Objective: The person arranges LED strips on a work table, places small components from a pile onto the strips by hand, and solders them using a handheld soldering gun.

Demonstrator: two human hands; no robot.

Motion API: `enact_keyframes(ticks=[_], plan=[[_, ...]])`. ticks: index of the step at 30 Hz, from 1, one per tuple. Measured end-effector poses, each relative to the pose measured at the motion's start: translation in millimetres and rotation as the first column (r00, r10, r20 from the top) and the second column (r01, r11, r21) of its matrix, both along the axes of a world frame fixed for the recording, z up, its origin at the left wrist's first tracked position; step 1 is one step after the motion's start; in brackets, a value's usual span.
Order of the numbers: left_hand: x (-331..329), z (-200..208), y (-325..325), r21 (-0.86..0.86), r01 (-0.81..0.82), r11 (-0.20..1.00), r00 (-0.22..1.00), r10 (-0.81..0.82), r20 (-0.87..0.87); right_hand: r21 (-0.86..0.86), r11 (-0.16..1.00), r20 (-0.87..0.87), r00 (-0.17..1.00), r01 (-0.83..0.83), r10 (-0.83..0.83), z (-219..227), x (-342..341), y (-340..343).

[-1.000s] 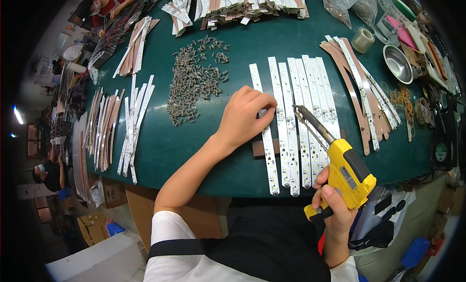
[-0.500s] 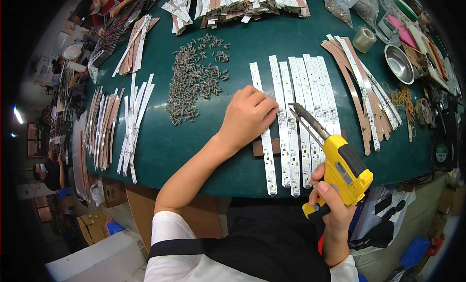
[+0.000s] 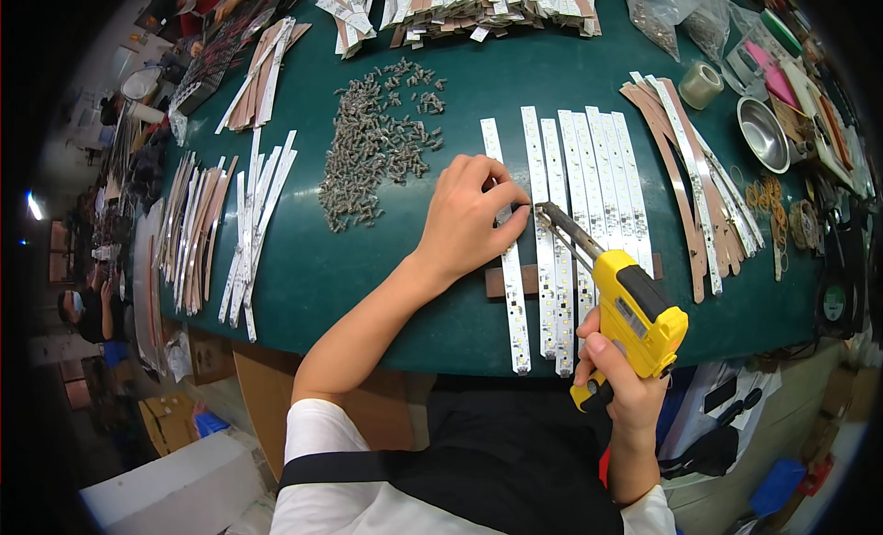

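Observation:
My right hand [image 3: 618,374] grips a yellow soldering gun [image 3: 639,305] by its handle. The gun's dark tip points up and left, over the white LED circuit strips [image 3: 602,181] that lie side by side. Close to that tip, my left hand [image 3: 471,213] is closed in a pinch, thumb and forefinger meeting at the second strip from the left. What they pinch is too small to make out. Under this hand lies the leftmost LED strip [image 3: 518,319], partly hidden. Left of the hand spreads a heap of small metal-and-dark components [image 3: 372,149].
A brown bar [image 3: 498,283] lies beneath the strips on the green table [image 3: 386,305]. Strip bundles lie at left [image 3: 253,222] and right [image 3: 694,167], with a large pile [image 3: 492,11] behind. At far right are a tape roll [image 3: 701,84], metal bowl [image 3: 762,135] and rubber bands [image 3: 771,204].
The soldering gun has moved left and slightly down, its tip now beside my left fingertips. My left hand stays by the second strip, its thumb and forefinger now forming a loop.

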State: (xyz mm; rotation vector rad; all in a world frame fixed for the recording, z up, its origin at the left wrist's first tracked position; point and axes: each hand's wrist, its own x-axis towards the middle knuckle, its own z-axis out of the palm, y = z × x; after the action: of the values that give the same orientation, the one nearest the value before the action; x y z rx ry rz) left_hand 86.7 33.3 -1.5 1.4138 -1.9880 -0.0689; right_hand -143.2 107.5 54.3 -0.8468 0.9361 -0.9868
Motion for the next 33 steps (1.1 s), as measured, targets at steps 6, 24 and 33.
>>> enact_keyframes(ticks=[6,24,33], plan=[[-1.4,-0.4,-0.4,0.008,0.002,1.0,1.0,-0.002,-0.005,0.029,0.999,-0.071,0.997,-0.018,0.02,6.0,-0.4,-4.1],[-0.3,-4.6,0.2,0.007,-0.009,1.0,0.998,0.009,-0.056,-0.01,1.0,-0.012,1.0,0.016,-0.016,2.2,-1.2,-1.7],[0.3,-4.9,0.0,0.013,-0.009,1.0,0.998,0.009,-0.069,-0.025,0.999,-0.022,0.999,0.043,-0.043,3.2,-2.4,1.7]])
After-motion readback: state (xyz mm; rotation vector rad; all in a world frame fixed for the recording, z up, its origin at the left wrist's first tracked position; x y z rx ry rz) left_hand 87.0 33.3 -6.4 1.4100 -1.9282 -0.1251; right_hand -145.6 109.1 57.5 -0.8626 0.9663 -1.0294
